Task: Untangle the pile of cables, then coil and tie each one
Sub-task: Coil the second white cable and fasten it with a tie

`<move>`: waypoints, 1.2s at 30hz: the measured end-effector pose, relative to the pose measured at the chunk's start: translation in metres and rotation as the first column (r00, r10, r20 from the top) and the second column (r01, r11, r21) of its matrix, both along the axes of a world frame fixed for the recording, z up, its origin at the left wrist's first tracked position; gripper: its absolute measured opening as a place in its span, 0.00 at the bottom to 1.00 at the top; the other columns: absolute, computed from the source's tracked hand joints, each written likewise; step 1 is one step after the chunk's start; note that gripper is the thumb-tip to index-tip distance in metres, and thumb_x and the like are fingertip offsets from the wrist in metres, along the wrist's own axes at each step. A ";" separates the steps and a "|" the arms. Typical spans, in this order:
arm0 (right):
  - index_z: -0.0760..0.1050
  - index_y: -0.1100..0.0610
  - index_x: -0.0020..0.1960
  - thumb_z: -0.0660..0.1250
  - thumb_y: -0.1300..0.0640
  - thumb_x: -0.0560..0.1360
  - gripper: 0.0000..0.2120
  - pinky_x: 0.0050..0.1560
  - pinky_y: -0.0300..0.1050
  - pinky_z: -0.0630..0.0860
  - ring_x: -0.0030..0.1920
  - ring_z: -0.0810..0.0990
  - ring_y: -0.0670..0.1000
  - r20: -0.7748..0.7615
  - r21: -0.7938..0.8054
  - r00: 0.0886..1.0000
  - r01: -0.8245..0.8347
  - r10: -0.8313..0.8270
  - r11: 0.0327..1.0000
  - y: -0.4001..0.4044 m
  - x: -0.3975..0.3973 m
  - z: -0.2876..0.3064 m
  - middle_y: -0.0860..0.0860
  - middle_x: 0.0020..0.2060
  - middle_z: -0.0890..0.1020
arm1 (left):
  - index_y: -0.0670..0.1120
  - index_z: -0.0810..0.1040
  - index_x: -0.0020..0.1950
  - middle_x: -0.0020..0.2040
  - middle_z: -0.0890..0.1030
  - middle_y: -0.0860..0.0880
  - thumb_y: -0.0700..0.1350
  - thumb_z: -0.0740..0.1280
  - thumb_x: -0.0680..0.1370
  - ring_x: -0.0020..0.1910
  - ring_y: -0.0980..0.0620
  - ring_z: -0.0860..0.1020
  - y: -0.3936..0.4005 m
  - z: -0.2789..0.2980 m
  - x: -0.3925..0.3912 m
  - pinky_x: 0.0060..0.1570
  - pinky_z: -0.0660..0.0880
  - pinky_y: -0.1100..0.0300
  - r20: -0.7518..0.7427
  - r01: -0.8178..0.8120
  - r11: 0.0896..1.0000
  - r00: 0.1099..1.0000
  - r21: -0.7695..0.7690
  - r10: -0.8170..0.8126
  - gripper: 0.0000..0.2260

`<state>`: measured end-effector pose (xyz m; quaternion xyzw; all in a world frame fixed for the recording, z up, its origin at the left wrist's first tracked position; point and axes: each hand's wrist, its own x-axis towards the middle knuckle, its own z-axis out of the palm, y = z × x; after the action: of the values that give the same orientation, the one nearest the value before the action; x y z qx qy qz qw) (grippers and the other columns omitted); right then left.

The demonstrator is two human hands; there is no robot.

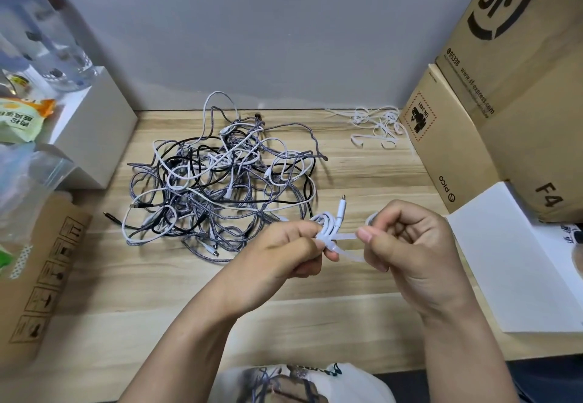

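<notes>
A tangled pile of cables [220, 178], grey braided, white and black, lies on the wooden table [157, 276] at centre. In front of it, above the table, my left hand [284, 251] pinches a small coiled white cable [328, 223] whose plug points up. A white tie [345, 237] is wrapped round that coil. My right hand [407, 238] pinches the tie's free end just right of the coil. Several loose white ties [375, 126] lie at the back right of the table.
Cardboard boxes [504, 103] stand at the right, with a white box [520, 260] in front of them. A white box [94, 131], a clear bottle [47, 33] and bags fill the left side. A brown carton [41, 276] lies at the near left.
</notes>
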<state>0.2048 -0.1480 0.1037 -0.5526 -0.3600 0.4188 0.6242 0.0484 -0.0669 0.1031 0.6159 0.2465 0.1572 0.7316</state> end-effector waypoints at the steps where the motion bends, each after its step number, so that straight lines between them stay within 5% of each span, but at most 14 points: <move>1: 0.74 0.53 0.26 0.73 0.54 0.57 0.09 0.24 0.34 0.61 0.21 0.63 0.48 0.005 -0.005 1.000 -0.005 0.005 1.000 0.000 0.000 0.000 0.52 0.20 0.67 | 0.40 0.76 0.40 0.25 0.65 0.55 0.43 0.58 0.72 0.26 0.58 0.61 0.000 -0.001 -0.001 0.28 0.60 0.70 0.001 0.011 1.000 1.000 0.013 -0.011 0.10; 9: 0.74 0.52 0.27 0.74 0.51 0.57 0.09 0.25 0.33 0.61 0.23 0.63 0.44 0.107 -0.077 0.989 -0.098 0.106 0.992 0.000 0.003 0.003 0.44 0.21 0.68 | 0.41 0.79 0.45 0.28 0.67 0.56 0.48 0.62 0.73 0.29 0.58 0.63 0.003 -0.005 -0.007 0.31 0.61 0.68 -0.073 0.115 0.988 0.991 0.098 -0.108 0.12; 15: 0.72 0.59 0.30 0.71 0.63 0.64 0.09 0.25 0.28 0.60 0.21 0.61 0.39 0.142 -0.109 0.944 -0.285 0.299 0.952 0.002 -0.004 0.013 0.46 0.21 0.77 | 0.45 0.77 0.44 0.35 0.68 0.55 0.47 0.63 0.72 0.36 0.55 0.64 -0.002 -0.006 -0.005 0.40 0.63 0.58 -0.076 0.206 0.970 0.977 0.128 -0.197 0.06; 19: 0.76 0.55 0.33 0.76 0.57 0.64 0.08 0.29 0.29 0.65 0.24 0.69 0.42 0.283 -0.101 0.949 -0.112 0.137 0.988 0.007 -0.004 0.000 0.46 0.24 0.77 | 0.39 0.73 0.51 0.37 0.73 0.48 0.49 0.63 0.72 0.35 0.55 0.67 -0.001 -0.012 -0.002 0.36 0.64 0.64 -0.066 0.198 0.980 0.978 0.010 -0.197 0.16; 21: 0.78 0.50 0.40 0.74 0.55 0.66 0.06 0.37 0.31 0.68 0.33 0.73 0.43 0.571 0.005 0.821 0.021 -0.020 1.000 0.011 -0.004 -0.010 0.43 0.31 0.75 | 0.37 0.72 0.54 0.34 0.75 0.50 0.57 0.58 0.76 0.30 0.56 0.65 -0.002 -0.017 0.005 0.31 0.60 0.65 -0.004 0.127 0.973 0.992 -0.193 -0.130 0.22; 25: 0.80 0.43 0.43 0.67 0.46 0.70 0.04 0.54 0.45 0.61 0.54 0.72 0.49 0.924 0.150 0.362 -0.059 -0.119 0.987 0.015 -0.007 -0.021 0.46 0.52 0.77 | 0.44 0.73 0.45 0.34 0.75 0.49 0.68 0.42 0.72 0.31 0.55 0.64 -0.002 -0.025 0.011 0.31 0.58 0.62 0.055 0.059 0.925 0.998 -0.374 -0.042 0.32; 29: 0.82 0.41 0.41 0.67 0.44 0.68 0.06 0.56 0.50 0.56 0.61 0.69 0.53 0.984 0.143 0.121 -0.127 -0.128 0.981 0.019 -0.008 -0.019 0.47 0.60 0.78 | 0.42 0.70 0.42 0.35 0.77 0.49 0.71 0.35 0.72 0.32 0.55 0.65 -0.001 -0.030 0.009 0.31 0.60 0.62 -0.029 0.037 0.952 0.998 -0.303 -0.048 0.37; 33: 0.81 0.44 0.39 0.78 0.51 0.59 0.10 0.56 0.52 0.58 0.56 0.71 0.51 0.989 0.132 -0.043 -0.211 -0.144 0.968 0.020 -0.004 -0.024 0.45 0.53 0.81 | 0.44 0.68 0.37 0.35 0.76 0.49 0.67 0.35 0.72 0.32 0.54 0.65 -0.002 -0.032 0.009 0.32 0.59 0.62 -0.058 0.066 0.959 0.995 -0.277 -0.085 0.33; 36: 0.79 0.48 0.37 0.73 0.52 0.67 0.03 0.55 0.52 0.57 0.53 0.71 0.49 0.962 0.213 -0.111 -0.278 -0.251 0.937 0.021 -0.004 -0.027 0.43 0.49 0.82 | 0.46 0.69 0.39 0.31 0.73 0.51 0.64 0.41 0.75 0.31 0.55 0.65 -0.002 -0.034 0.012 0.32 0.57 0.60 -0.067 0.010 0.940 0.997 -0.341 -0.035 0.27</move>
<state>0.2009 -0.1268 0.0769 -0.5526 -0.7767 -0.2000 0.2268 0.0608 -0.0690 0.0687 0.4882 0.2890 0.0818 0.8194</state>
